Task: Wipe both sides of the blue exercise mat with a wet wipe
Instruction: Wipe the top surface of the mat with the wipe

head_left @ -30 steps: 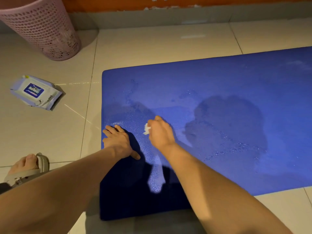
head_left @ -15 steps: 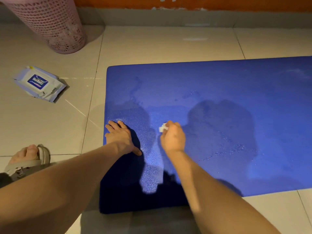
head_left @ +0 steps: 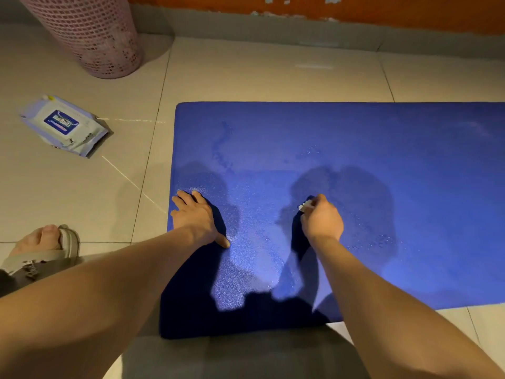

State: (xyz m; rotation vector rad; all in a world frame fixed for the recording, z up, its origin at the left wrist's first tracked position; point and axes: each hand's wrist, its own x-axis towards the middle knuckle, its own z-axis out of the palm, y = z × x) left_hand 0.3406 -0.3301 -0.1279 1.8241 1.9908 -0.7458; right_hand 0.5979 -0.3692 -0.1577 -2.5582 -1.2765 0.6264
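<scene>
The blue exercise mat (head_left: 355,149) lies flat on the tiled floor and runs off the right edge of the view. Damp streaks and droplets show on its surface. My left hand (head_left: 195,216) rests flat on the mat near its left edge, fingers spread. My right hand (head_left: 322,221) grips a small white wet wipe (head_left: 304,205) and presses it on the mat near the middle; only a corner of the wipe shows past my fingers.
A pack of wet wipes (head_left: 64,125) lies on the tiles left of the mat. A pink perforated basket (head_left: 90,34) stands at the back left by the wall. My sandalled foot (head_left: 41,248) is on the floor at the lower left.
My right hand has slid the wipe to the right across the mat, away from my left hand. My left hand has stayed in place near the mat's left edge.
</scene>
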